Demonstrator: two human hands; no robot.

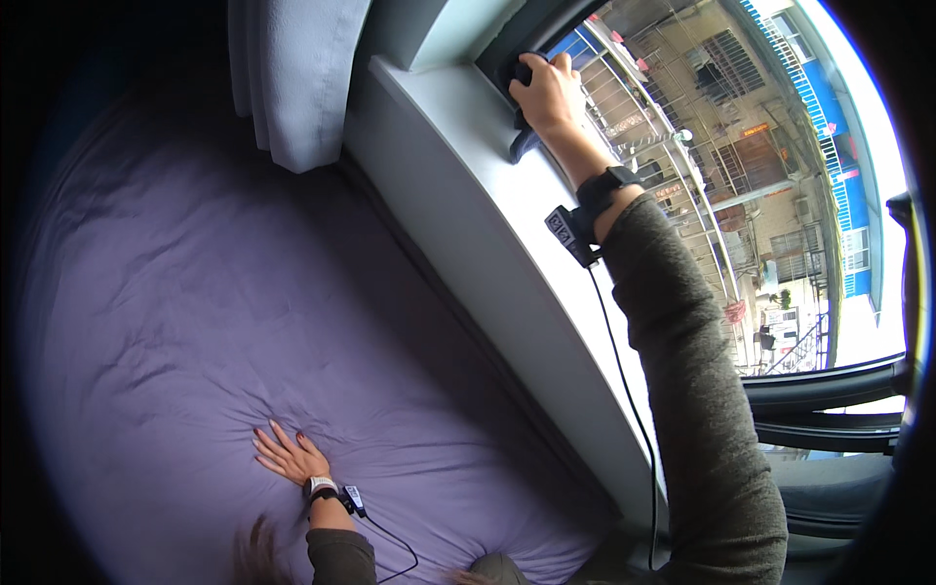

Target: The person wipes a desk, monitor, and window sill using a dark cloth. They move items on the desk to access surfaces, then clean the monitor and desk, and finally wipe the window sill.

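My left hand (pixel 292 458) lies flat on a purple bedsheet (pixel 214 292), fingers spread, with creases running out from it. Up at the far end of the window, my right hand (pixel 551 96) is closed on a dark cloth (pixel 526 146). The cloth presses into the corner of the dark window frame (pixel 536 34), and a loose end hangs down by the white sill (pixel 487 146). Part of the cloth is hidden behind my fingers. My right arm reaches forward along the window glass.
A pale curtain (pixel 302 78) hangs at the far left of the sill. Black cables (pixel 624 370) run from small devices strapped to both wrists. Beyond the window are railings and buildings. Dark window frame bars (pixel 829 395) cross at the right.
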